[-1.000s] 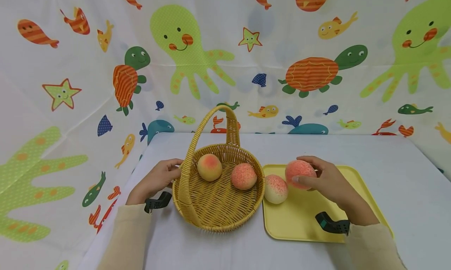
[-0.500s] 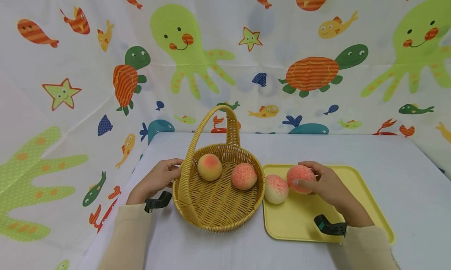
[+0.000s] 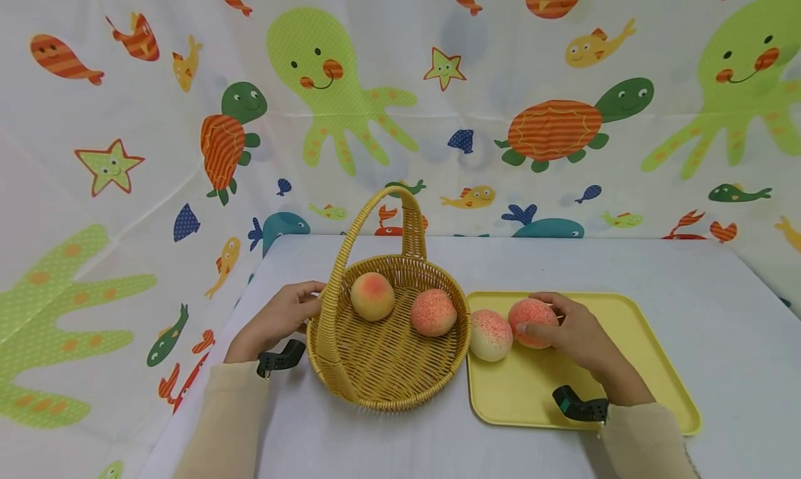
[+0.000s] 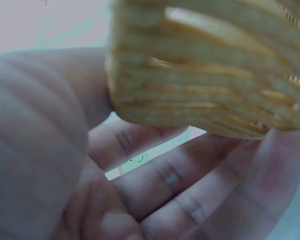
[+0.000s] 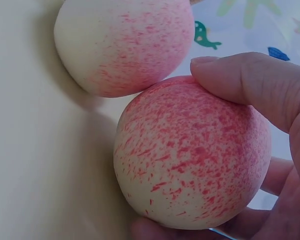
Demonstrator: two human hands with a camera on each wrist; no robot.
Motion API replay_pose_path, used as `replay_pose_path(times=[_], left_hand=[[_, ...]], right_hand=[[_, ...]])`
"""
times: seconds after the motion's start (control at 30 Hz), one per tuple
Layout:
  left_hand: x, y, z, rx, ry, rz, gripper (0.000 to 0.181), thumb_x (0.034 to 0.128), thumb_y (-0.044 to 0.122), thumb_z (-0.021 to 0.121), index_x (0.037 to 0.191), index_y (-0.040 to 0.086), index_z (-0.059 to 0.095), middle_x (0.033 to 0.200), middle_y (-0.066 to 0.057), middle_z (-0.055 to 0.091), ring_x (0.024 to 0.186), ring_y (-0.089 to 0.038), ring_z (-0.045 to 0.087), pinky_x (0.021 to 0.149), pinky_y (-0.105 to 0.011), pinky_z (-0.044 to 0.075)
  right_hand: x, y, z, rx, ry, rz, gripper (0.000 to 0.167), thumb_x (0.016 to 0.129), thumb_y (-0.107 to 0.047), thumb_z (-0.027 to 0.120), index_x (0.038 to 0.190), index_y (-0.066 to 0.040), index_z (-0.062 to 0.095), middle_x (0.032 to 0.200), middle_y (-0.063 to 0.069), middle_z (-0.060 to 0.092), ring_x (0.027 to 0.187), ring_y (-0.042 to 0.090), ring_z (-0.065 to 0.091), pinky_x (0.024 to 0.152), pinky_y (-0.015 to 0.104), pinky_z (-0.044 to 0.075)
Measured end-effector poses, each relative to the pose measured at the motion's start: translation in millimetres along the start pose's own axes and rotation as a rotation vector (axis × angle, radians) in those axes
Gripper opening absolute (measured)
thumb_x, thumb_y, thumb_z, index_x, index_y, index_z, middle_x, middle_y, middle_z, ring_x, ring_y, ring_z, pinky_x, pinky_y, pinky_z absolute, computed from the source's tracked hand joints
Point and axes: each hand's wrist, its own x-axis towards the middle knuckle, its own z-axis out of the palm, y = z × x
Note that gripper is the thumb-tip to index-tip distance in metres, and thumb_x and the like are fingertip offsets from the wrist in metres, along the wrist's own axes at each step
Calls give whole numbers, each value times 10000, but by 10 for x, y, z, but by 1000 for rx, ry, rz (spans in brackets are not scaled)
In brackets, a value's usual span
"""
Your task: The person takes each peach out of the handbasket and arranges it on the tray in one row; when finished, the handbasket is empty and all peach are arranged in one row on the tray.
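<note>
My right hand (image 3: 578, 336) holds a pink-speckled peach (image 3: 533, 322) low over the yellow tray (image 3: 532, 402), thumb on one side and fingers on the other. In the right wrist view this peach (image 5: 190, 155) appears to touch a paler peach (image 5: 125, 45), which lies at the tray's left edge beside the basket. My left hand (image 3: 281, 319) grips the left side of the wicker basket (image 3: 388, 402), near the foot of its handle. The left wrist view shows the fingers curled beneath the wickerwork (image 4: 190, 75). Inside the basket sit a yellow-orange peach (image 3: 373, 297) and a pink peach (image 3: 434, 313).
The basket's tall arched handle (image 3: 357, 236) rises above its left and back sides. Tray and basket stand close together on a white-covered table (image 3: 500, 263). A curtain (image 3: 388, 117) printed with sea animals hangs behind and to the left.
My right hand has lowered the held peach toward the tray, next to the paler peach. The left hand and the basket have stayed put.
</note>
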Motion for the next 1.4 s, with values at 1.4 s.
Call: replay_pose_path(times=[1.4], left_hand=[[-19, 15, 6, -10, 7, 20, 425, 1034, 203, 592, 1409, 3, 600, 1176, -160, 733, 907, -245, 725, 792, -439, 633]], right_hand=[[69, 60, -204, -28, -141, -168, 815, 907, -324, 783, 1583, -68, 406, 1525, 227, 502, 1303, 478, 525, 987, 545, 518]])
